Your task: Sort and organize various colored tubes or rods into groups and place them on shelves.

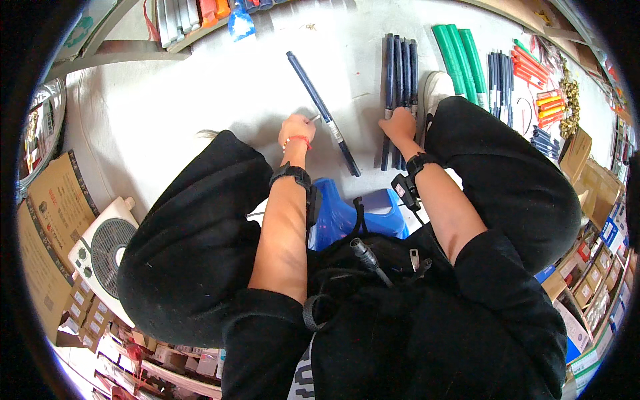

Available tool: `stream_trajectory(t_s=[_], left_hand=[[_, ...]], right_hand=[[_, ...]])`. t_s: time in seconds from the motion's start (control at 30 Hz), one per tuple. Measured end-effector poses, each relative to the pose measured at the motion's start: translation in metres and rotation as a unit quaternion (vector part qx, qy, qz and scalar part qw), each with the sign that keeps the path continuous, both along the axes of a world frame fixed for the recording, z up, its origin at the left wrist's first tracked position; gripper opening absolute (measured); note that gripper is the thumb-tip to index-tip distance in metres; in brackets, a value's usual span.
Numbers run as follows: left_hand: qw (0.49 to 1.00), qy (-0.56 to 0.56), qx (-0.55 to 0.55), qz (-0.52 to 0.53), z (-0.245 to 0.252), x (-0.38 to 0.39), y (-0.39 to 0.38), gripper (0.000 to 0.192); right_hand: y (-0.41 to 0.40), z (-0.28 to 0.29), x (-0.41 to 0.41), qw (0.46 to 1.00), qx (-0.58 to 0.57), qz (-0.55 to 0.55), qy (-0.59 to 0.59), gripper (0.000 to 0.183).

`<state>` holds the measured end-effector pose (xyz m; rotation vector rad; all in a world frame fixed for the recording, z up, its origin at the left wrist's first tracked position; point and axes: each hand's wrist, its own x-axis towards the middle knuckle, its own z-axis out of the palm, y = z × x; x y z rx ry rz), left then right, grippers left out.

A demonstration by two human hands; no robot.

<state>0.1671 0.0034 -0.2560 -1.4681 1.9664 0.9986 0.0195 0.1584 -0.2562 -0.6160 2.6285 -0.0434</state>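
My left hand point(298, 129) is curled into a fist around a small pale object point(315, 118), mostly hidden, whose tip points at a single dark blue tube point(311, 90). That tube lies slanted on the floor and has a white printed band near its middle. My right hand point(401, 125) grips a row of several similar dark blue tubes point(397, 70) lying side by side, with the thumb on their left side. My fingertips there are hidden. Below both hands, between my legs, is a blue plastic stool point(330, 210).
Green tubes point(455, 60), more dark tubes point(500, 85), red tubes point(530, 67) and orange bundles point(550, 105) lie to the right, past my right shoe point(437, 90). A white fan point(107, 245) and cardboard boxes point(60, 200) stand left. Shelving point(200, 30) borders the floor ahead.
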Motion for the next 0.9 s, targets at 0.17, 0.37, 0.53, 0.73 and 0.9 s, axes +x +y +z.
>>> stream_trajectory(t_s=[0.17,0.37,0.53,0.73,0.9], left_hand=[[0.999,0.017,-0.029,-0.021,-0.004,0.005,0.001,0.019],[1.000,-0.004,-0.008,-0.023,0.001,-0.005,0.001,0.014],[1.000,0.004,-0.008,-0.019,-0.001,0.000,0.001,0.018],[1.000,-0.009,-0.009,-0.008,0.005,-0.001,0.001,0.018],[1.000,-0.007,0.000,-0.008,0.005,-0.003,0.001,0.018]], right_hand=[[-0.009,-0.004,-0.006,0.983,-0.115,-0.007,-0.146,0.025],[-0.015,-0.017,-0.004,0.924,-0.265,-0.036,-0.275,0.024],[-0.021,-0.012,0.010,0.917,-0.237,0.065,-0.315,0.017],[-0.023,-0.011,0.020,0.912,-0.211,0.135,-0.326,0.022],[-0.026,-0.010,0.025,0.902,-0.230,0.191,-0.311,0.020]])
